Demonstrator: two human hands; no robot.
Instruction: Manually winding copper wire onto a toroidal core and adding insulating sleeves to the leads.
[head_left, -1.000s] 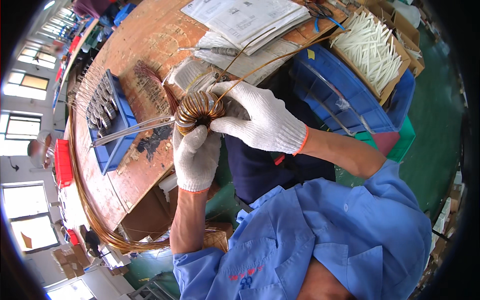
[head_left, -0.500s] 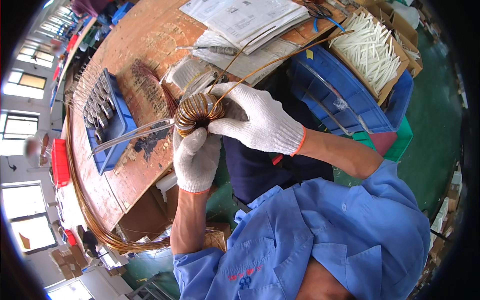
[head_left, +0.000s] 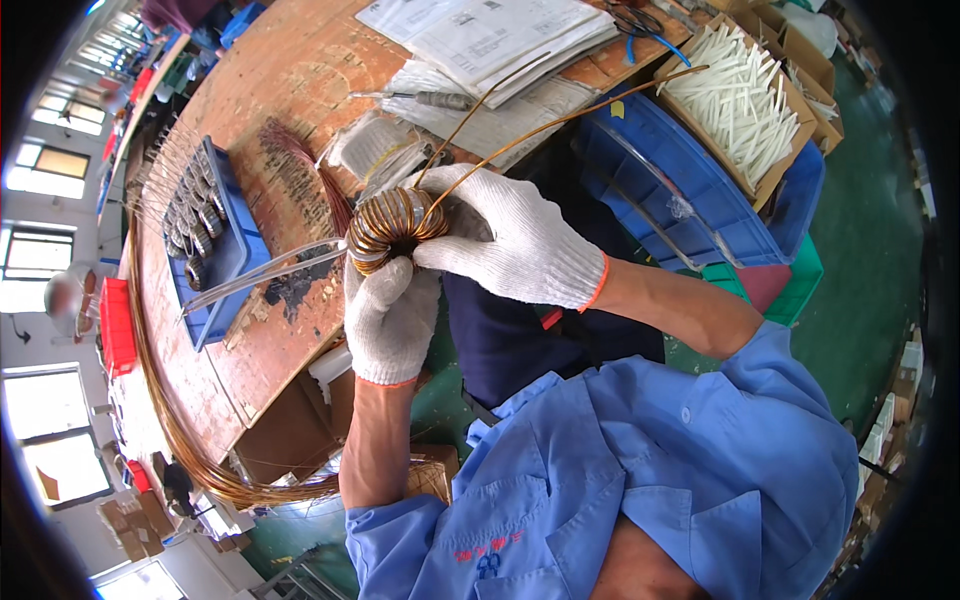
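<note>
Between my two white-gloved hands is a ring-shaped coil (head_left: 392,222) wound with copper wire, held above the table's near edge. My left hand (head_left: 390,315) grips its lower side, thumb against the windings. My right hand (head_left: 505,235) is closed on the coil's right side, its thumb near the centre hole and fingers partly hidden behind. Two stiff copper wire ends (head_left: 560,122) rise from the coil toward the upper right. Pale sleeved leads (head_left: 262,274) stretch out to its left, across a blue tray.
Several finished coils (head_left: 195,215) stand in the blue tray (head_left: 222,318). A bundle of dark red wires (head_left: 318,170), a screwdriver-like tool (head_left: 440,100) and papers (head_left: 490,40) lie on the table (head_left: 270,70). White tubes (head_left: 735,105) fill a box above blue crates (head_left: 650,200). Long copper wires (head_left: 165,400) curve along the left.
Almost nothing differs. Both hands keep the same grip on the coil, and the whole view has shifted very slightly.
</note>
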